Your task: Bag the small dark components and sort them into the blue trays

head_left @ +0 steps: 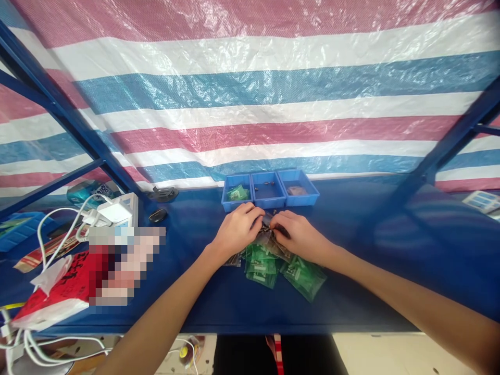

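Observation:
My left hand (242, 226) and my right hand (299, 234) meet over the middle of the table, fingers curled inward. Between them is a small clear plastic bag (272, 244) with small dark metal pieces (266, 227) at its upper end. The left fingers close on the bag's edge. What the right fingertips pinch is too small to make out. Below the hands lie several green-tinted zip bags, among them a left one (261, 271) and a right one (304, 277). Another clear bag (233, 260) shows partly under my left wrist.
Three joined blue trays stand behind the hands: the left tray (224, 197) holds green bags, the middle tray (269, 202) a few small pieces, the right tray (312, 200) clear bags. At left are a power strip (130, 208), white cables, a red bag (74, 276) and a dark mouse-shaped object (158, 215).

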The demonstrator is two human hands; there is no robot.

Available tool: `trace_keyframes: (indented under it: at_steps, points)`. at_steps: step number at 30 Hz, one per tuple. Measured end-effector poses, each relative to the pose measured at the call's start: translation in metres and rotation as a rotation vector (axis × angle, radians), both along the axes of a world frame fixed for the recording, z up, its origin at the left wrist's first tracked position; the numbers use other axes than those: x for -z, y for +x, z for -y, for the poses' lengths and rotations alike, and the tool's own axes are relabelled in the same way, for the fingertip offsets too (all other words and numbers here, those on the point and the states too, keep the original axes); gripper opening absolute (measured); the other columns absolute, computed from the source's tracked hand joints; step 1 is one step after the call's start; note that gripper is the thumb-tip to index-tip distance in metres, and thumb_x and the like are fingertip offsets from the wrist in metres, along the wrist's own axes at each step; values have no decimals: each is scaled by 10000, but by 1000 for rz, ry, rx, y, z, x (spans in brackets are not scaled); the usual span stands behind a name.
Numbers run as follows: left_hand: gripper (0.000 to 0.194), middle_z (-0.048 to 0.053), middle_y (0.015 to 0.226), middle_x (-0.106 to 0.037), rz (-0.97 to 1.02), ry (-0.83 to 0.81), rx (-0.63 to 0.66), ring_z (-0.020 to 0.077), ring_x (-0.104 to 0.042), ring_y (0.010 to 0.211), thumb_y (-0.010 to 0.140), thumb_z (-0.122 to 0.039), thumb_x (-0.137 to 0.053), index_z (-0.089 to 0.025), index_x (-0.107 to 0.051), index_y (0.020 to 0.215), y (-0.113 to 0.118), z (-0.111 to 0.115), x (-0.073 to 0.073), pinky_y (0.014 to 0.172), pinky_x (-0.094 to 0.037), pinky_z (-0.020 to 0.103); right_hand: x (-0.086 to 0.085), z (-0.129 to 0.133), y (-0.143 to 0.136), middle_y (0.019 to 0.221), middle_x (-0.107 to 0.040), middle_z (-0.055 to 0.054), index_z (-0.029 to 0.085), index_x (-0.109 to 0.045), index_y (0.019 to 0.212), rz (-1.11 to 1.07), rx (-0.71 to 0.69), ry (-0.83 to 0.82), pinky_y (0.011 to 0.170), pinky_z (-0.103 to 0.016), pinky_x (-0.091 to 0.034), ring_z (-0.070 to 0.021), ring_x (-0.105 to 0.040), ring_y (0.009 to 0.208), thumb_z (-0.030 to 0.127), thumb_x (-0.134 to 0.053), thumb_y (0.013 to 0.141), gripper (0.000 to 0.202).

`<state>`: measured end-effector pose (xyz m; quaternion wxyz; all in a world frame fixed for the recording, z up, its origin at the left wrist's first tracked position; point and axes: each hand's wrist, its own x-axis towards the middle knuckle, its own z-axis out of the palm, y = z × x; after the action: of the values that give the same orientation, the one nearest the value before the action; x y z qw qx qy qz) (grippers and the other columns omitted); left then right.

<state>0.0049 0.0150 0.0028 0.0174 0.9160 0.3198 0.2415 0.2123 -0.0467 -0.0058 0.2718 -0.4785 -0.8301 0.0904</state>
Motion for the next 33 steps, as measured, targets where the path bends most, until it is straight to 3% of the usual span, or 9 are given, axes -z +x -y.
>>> trace_keyframes:
  at_steps: [7,13,22,33]
  points:
    - [213,67,1062,-662,-31,0,85,212,-645,991,1024,-288,-485,-209,-654,1125,-3,-1,-3,743,-533,298,-12,0,3,838,-644,-13,218,-589,935,-346,85,-157,619,-296,-451,-172,-589,697,190,-519,910,79]
    - [213,64,1034,-681,-3,10,157,208,-648,971,1035,-353,-506,-205,-653,1076,1,3,0,760,-526,305,-13,-1,4,929,-676,-40,226,-604,981,-578,60,-238,718,-333,-539,-201,-651,819,341,-579,931,128]
    - [228,48,953,-682,21,12,151,189,-644,914,1061,-273,-428,-204,-643,1035,2,7,-4,773,-510,302,-12,-1,2,896,-713,-34,220,-651,955,-562,24,-303,739,-342,-549,-205,-679,820,330,-599,938,123]
    - [215,45,871,-680,13,61,162,184,-643,825,1027,-316,-480,-198,-657,993,1,7,0,672,-485,283,-13,-1,3,954,-743,-62,227,-718,1096,-517,80,-276,708,-359,-559,-228,-683,821,408,-606,939,264]
